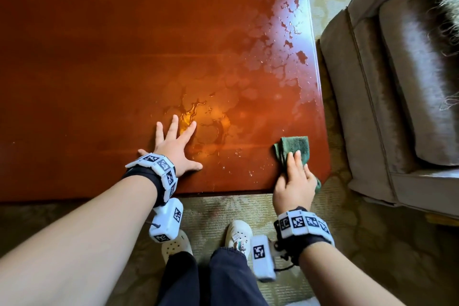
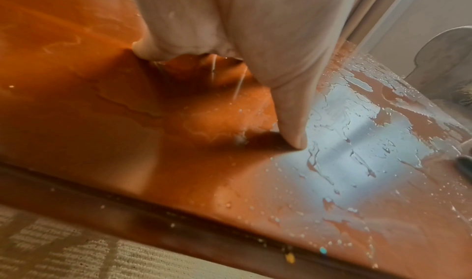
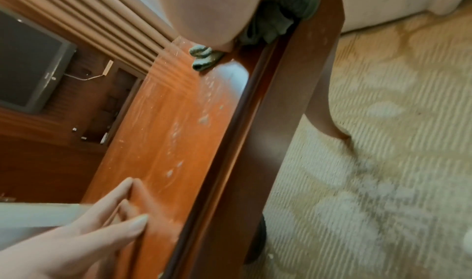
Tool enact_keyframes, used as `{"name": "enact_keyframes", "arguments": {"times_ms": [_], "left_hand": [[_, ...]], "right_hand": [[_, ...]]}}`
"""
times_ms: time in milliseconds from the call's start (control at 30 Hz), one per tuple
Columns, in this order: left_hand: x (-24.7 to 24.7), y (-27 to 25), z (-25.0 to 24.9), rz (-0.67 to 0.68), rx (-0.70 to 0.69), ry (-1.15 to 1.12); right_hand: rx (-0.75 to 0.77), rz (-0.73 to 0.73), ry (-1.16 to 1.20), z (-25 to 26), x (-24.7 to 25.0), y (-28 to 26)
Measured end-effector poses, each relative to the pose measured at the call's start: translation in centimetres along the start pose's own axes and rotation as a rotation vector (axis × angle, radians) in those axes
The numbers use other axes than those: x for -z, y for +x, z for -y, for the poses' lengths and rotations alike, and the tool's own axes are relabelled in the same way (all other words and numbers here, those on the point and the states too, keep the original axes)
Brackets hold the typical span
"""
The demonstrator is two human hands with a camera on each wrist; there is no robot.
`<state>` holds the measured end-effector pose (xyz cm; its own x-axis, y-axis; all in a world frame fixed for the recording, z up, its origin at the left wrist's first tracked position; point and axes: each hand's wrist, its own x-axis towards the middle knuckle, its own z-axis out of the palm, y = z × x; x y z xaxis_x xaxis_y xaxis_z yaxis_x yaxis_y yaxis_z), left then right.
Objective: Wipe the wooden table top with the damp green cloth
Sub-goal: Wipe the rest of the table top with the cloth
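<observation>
Wiping is under way. At lower right, the right hand (image 1: 294, 179) presses the green cloth (image 1: 295, 148) onto the tabletop (image 1: 124, 57), fingers straight, grip unclenched. The left hand (image 1: 173, 149) lies spread, grip released. Next, I'd guess, comes a sweep through the water patches (image 1: 285, 32) upper right.

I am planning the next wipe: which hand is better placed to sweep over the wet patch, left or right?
The right hand: it presses the damp green cloth on the reddish wooden table top, beside the wet patch. The left hand lies flat, holding nothing.
</observation>
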<state>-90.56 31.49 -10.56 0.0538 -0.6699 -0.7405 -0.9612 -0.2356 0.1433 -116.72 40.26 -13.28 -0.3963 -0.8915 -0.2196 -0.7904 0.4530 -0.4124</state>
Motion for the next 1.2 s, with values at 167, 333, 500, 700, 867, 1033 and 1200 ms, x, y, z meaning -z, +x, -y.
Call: {"name": "enact_keyframes", "arguments": {"times_ms": [167,333,500,700,867,1033,1200], "left_hand": [[-0.5,0.1,0.5,-0.025,-0.038,0.002],[-0.4,-0.7,1.6,-0.012,-0.101,0.024],[0.0,-1.7,5.3,-0.009,-0.118,0.057],[-0.3,-1.4,8.1,-0.006,-0.138,0.095],[-0.4,-1.2,8.2,-0.014,-0.157,0.084],[-0.2,-1.4,8.8,-0.057,-0.201,0.034],[0.3,-2.0,11.5,-0.243,-0.234,-0.208]], "right_hand": [[-0.003,0.098,0.007,5.6,-2.6,-2.7],[0.13,0.246,-0.131,8.9,-2.2,-3.9],[0.439,0.317,-0.086,7.7,-1.0,-1.9],[0.38,0.325,-0.082,8.0,-3.7,-2.7],[0.43,0.369,-0.082,11.1,-5.6,-6.1],[0.465,0.403,0.007,14.6,-7.7,-8.4],[0.564,0.554,0.018,17.5,-9.2,-10.1]]}}
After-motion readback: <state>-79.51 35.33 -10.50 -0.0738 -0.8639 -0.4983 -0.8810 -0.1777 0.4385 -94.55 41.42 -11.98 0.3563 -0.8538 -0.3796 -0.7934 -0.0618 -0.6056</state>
